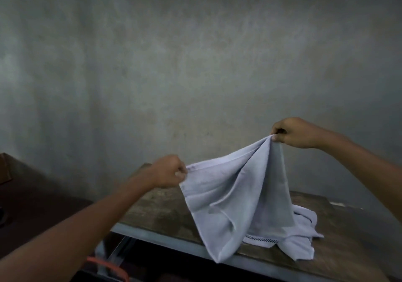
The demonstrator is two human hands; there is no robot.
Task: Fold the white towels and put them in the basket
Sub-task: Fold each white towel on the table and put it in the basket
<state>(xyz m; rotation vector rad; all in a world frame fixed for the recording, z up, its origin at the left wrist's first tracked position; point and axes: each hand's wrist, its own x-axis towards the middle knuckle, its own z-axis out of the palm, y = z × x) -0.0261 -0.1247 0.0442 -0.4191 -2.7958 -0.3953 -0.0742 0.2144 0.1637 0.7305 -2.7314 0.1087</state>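
A white towel (237, 194) hangs in the air above a worn wooden table (156, 207). My left hand (167, 172) pinches its left corner at mid-height. Higher up and to the right, my right hand (293, 132) pinches another corner. The cloth sags between them in loose folds, and its lower edge drapes past the table's front edge. More white cloth (304, 218), one piece with a dotted hem, lies crumpled on the table behind and under the held towel. An orange rim (108, 266) shows at the bottom left, below the table; whether it is the basket I cannot tell.
A bare grey wall (195, 53) rises right behind the table. A dark wooden surface (32, 194) stands to the left. The table has a pale metal frame (174, 241) along its front edge.
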